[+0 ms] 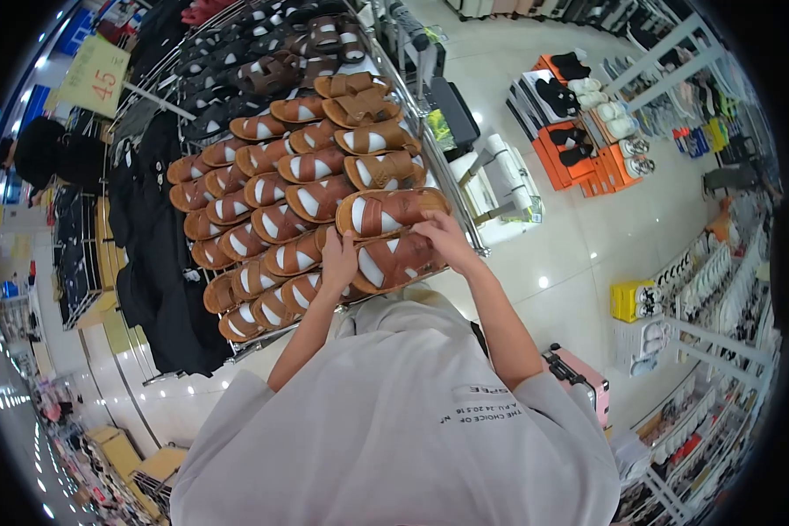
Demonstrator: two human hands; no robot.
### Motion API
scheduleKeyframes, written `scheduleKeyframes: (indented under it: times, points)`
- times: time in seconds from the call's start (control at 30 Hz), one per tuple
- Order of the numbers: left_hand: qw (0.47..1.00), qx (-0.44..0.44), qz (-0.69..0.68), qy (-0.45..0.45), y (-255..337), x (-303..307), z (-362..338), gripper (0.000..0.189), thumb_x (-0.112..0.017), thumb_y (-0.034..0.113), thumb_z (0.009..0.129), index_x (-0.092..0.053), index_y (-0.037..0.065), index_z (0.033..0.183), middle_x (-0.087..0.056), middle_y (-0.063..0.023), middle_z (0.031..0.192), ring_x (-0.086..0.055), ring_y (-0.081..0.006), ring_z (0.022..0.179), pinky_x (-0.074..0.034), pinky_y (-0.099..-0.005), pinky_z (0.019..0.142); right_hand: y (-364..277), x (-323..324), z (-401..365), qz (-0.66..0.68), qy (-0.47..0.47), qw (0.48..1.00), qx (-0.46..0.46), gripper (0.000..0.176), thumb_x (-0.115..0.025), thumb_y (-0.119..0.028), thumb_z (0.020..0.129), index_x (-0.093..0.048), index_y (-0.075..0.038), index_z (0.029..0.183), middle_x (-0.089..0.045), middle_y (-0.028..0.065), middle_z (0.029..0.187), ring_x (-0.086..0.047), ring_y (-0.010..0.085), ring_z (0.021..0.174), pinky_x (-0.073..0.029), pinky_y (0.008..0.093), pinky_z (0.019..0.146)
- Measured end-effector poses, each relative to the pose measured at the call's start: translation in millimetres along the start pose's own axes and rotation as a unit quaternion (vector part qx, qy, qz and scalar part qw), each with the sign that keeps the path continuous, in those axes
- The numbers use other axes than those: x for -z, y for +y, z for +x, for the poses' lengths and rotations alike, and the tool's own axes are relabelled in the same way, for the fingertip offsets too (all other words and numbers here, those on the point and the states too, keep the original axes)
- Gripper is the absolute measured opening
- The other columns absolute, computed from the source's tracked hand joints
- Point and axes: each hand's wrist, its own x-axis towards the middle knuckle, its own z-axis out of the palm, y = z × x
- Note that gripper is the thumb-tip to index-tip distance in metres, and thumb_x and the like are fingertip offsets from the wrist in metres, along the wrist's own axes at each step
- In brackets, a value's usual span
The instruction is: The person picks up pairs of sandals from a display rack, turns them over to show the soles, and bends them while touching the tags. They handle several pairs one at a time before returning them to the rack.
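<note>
Rows of brown sandals [276, 222] with white paper inside lie on a metal rack, with black sandals [228, 74] behind them. One brown sandal [386, 213] at the near right corner lies between my two hands. My left hand [338, 259] holds its toe end, the fingertips at the sole's edge. My right hand [445, 238] is at its heel end, fingers bent around the edge. Just below it, another brown sandal [396, 261] rests at the rack's corner, close under both hands.
Black clothing [162, 254] hangs along the rack's left side, below a yellow price sign [96, 76]. Orange shoe boxes [565, 162] stand on the floor at right. A pink suitcase [580, 383] is near my right side. Another person [48, 153] in black is at the far left.
</note>
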Motion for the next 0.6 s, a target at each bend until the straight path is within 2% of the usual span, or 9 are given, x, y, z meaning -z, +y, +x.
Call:
scheduleKeyframes:
  times: [0.07, 0.1, 0.17, 0.2, 0.27, 0.4, 0.47, 0.5, 0.6]
  points:
    - [0.999, -0.009, -0.037, -0.02, 9, 29, -12, 0.024, -0.046, 0.018, 0.098, -0.047, -0.006, 0.099, -0.058, -0.0258, 0.087, -0.056, -0.0398, 0.08, -0.044, -0.0429, 0.076, -25, -4, -33, 0.008, -0.06, 0.998, 0.026, 0.036, -0.062, -0.011, 0.09, -0.053, 0.001, 0.123, -0.063, 0.0054, 0.098, -0.059, 0.0111, 0.086, -0.049, 0.025, 0.075]
    - [0.999, -0.021, -0.044, -0.012, 19, 43, -21, 0.021, -0.047, 0.017, 0.098, -0.049, -0.004, 0.097, -0.058, -0.0162, 0.082, -0.053, -0.0234, 0.073, -0.043, -0.034, 0.07, -31, -2, -45, -0.04, -0.031, 0.997, 0.058, 0.033, -0.061, -0.01, 0.09, -0.055, 0.0, 0.121, -0.063, 0.0052, 0.098, -0.058, 0.0105, 0.085, -0.049, 0.0243, 0.074]
    - [0.991, 0.023, -0.127, -0.043, 15, 69, -32, 0.02, -0.047, 0.015, 0.099, -0.05, -0.003, 0.107, -0.06, -0.011, 0.096, -0.055, -0.0168, 0.086, -0.044, -0.0299, 0.078, -38, 10, -59, -0.136, 0.029, 0.982, 0.126, 0.027, -0.061, -0.01, 0.09, -0.059, -0.002, 0.116, -0.064, 0.0047, 0.098, -0.058, 0.0092, 0.084, -0.048, 0.0231, 0.073]
    - [0.983, 0.044, -0.169, -0.059, 9, 81, -37, 0.022, -0.047, 0.015, 0.099, -0.051, -0.002, 0.112, -0.061, -0.0084, 0.103, -0.055, -0.0136, 0.092, -0.044, -0.0278, 0.082, -33, 20, -56, -0.158, 0.119, 0.962, 0.186, 0.02, -0.062, -0.009, 0.09, -0.064, -0.004, 0.109, -0.064, 0.0061, 0.101, -0.057, 0.0098, 0.087, -0.048, 0.0243, 0.075]
    - [0.975, 0.049, -0.207, -0.065, 6, 104, -47, 0.027, -0.047, 0.012, 0.099, -0.05, -0.001, 0.122, -0.06, -0.0065, 0.111, -0.055, -0.0104, 0.101, -0.045, -0.026, 0.087, -43, 29, -58, -0.277, 0.216, 0.901, 0.256, 0.029, -0.061, -0.017, 0.092, -0.058, -0.002, 0.117, -0.063, 0.006, 0.106, -0.058, 0.0123, 0.092, -0.047, 0.0274, 0.077]
    - [0.942, 0.044, -0.326, -0.071, 38, 136, -62, 0.032, -0.045, 0.01, 0.099, -0.045, -0.002, 0.129, -0.059, -0.008, 0.118, -0.055, -0.0119, 0.107, -0.044, -0.0272, 0.093, -48, 6, -56, 0.017, 0.049, 0.996, 0.071, 0.04, -0.055, -0.03, 0.095, -0.051, -0.006, 0.127, -0.063, 0.0054, 0.111, -0.059, 0.0162, 0.097, -0.046, 0.0306, 0.079]
    - [0.944, 0.039, -0.32, -0.075, 45, 150, -66, 0.034, -0.044, 0.01, 0.099, -0.043, -0.002, 0.132, -0.059, -0.0082, 0.12, -0.055, -0.0123, 0.109, -0.044, -0.0275, 0.094, -53, -13, -61, 0.21, -0.069, 0.974, -0.045, 0.046, -0.053, -0.035, 0.096, -0.047, -0.008, 0.132, -0.063, 0.0055, 0.113, -0.06, 0.0178, 0.1, -0.047, 0.0312, 0.081]
    - [0.948, 0.038, -0.307, -0.079, 49, 157, -68, 0.035, -0.044, 0.01, 0.099, -0.042, -0.002, 0.133, -0.058, -0.0083, 0.12, -0.056, -0.0124, 0.109, -0.044, -0.0274, 0.094, -56, -11, -62, 0.254, -0.157, 0.953, -0.053, 0.048, -0.051, -0.036, 0.097, -0.047, -0.004, 0.133, -0.062, 0.0087, 0.118, -0.06, 0.0188, 0.103, -0.048, 0.0319, 0.086]
    - [0.955, 0.027, -0.287, -0.075, 52, 167, -75, 0.037, -0.042, 0.009, 0.1, -0.04, -0.002, 0.135, -0.058, -0.0083, 0.121, -0.056, -0.0118, 0.107, -0.044, -0.0267, 0.094, -54, -39, -68, 0.1, -0.094, 0.991, 0.0, 0.052, -0.046, -0.041, 0.097, -0.048, 0.0, 0.13, -0.062, 0.0109, 0.12, -0.062, 0.0211, 0.105, -0.051, 0.0345, 0.087]
